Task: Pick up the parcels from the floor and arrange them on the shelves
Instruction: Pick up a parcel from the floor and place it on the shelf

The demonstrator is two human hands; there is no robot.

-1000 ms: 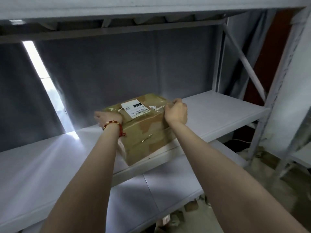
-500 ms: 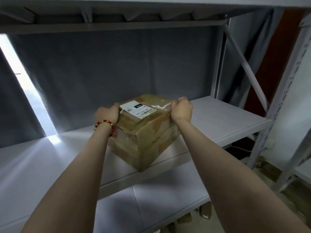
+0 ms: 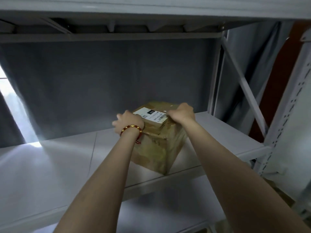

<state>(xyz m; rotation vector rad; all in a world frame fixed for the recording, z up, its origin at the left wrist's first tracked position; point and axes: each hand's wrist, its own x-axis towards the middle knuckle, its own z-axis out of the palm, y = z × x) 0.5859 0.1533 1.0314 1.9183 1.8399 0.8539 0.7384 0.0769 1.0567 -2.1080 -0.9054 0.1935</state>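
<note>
A brown taped cardboard parcel [image 3: 158,148] with a white shipping label on top stands on the white middle shelf [image 3: 50,169], its near corner close to the shelf's front edge. My left hand [image 3: 128,121], with a red and gold bead bracelet on the wrist, holds the parcel's upper left edge. My right hand [image 3: 182,112] grips the upper right edge, fingers curled over the top. The far side of the parcel is hidden.
A grey curtain [image 3: 101,89] hangs behind the rack, with a bright gap at the left. Another shelf [image 3: 151,10] runs overhead and a lower shelf [image 3: 159,214] lies below. A diagonal brace [image 3: 244,84] and perforated upright [image 3: 289,105] stand at the right.
The parcel has slid further onto the shelf and turned, with both hands still on its top edges. The view has shifted left and upward.
</note>
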